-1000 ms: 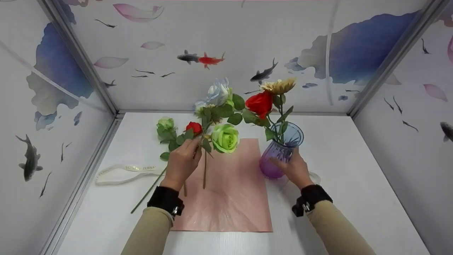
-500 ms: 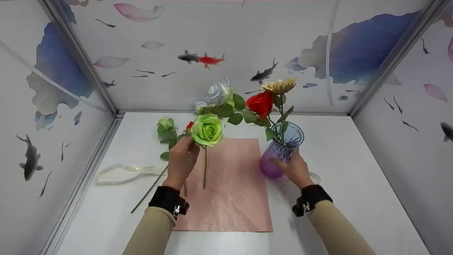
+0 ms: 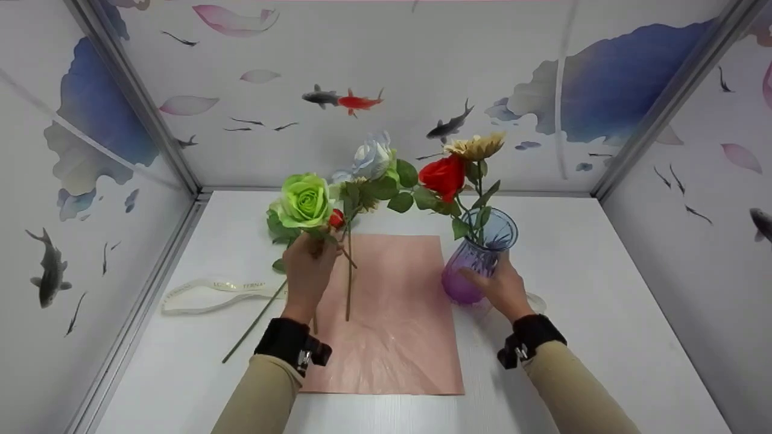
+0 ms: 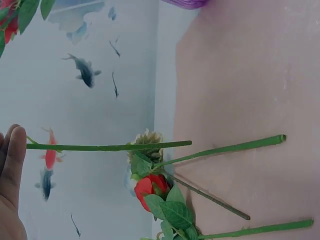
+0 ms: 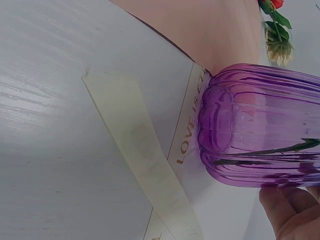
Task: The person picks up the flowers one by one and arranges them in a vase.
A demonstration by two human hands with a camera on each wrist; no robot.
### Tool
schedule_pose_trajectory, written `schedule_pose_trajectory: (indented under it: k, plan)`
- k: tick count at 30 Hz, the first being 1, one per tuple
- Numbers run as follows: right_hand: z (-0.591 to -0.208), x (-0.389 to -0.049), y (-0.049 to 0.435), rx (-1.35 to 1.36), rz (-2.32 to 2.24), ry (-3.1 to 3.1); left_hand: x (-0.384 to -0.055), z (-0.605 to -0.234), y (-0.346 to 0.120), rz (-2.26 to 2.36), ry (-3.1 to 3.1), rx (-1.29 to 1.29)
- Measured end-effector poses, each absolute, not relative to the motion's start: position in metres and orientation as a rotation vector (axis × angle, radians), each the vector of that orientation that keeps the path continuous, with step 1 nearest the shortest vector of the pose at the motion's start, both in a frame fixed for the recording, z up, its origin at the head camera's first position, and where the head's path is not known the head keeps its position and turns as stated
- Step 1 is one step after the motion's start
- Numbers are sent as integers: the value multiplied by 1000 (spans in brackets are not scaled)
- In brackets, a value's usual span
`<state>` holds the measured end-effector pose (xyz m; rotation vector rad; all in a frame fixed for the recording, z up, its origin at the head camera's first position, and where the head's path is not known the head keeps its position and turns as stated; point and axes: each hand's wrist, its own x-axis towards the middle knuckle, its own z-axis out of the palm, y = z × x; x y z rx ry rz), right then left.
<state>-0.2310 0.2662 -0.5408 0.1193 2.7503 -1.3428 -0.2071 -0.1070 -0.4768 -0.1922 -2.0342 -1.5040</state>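
Note:
My left hand (image 3: 309, 268) pinches a light green rose (image 3: 306, 201) near its head. In the left wrist view the rose's bare green stem (image 4: 107, 147) sticks out from the fingers, above the other flowers. With fingers and thumb around its side, my right hand (image 3: 505, 288) grips a blue-to-purple ribbed glass vase (image 3: 464, 280). The vase leans toward the left and holds a red rose (image 3: 444, 177) and a tan flower (image 3: 476, 146). Their stem ends show through its purple wall (image 5: 260, 120) in the right wrist view.
Pink wrapping paper (image 3: 392, 337) lies mid-table. Along its back left lie a small red rose (image 4: 152, 191), a pale blue rose (image 3: 372, 158) and a second green rose (image 3: 278, 226). A printed cream ribbon (image 5: 135, 135) runs beneath the paper. Printed walls (image 3: 386, 60) enclose the table.
The light green rose has been lifted off the paper and carried left and upward in my left hand. My right hand and the vase have stayed in place.

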Motion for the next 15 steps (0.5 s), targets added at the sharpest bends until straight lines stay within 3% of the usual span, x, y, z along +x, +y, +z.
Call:
schedule_pose_trajectory:
  k: [8,15]
  plan:
    - [-541,-231,266,118,-1350,2754,-200,-462,-95,-1787,-1994,-11]
    - [-542,-232,266,117,-1349,2758,-195,-454,-83,-2011,-1845,-113]
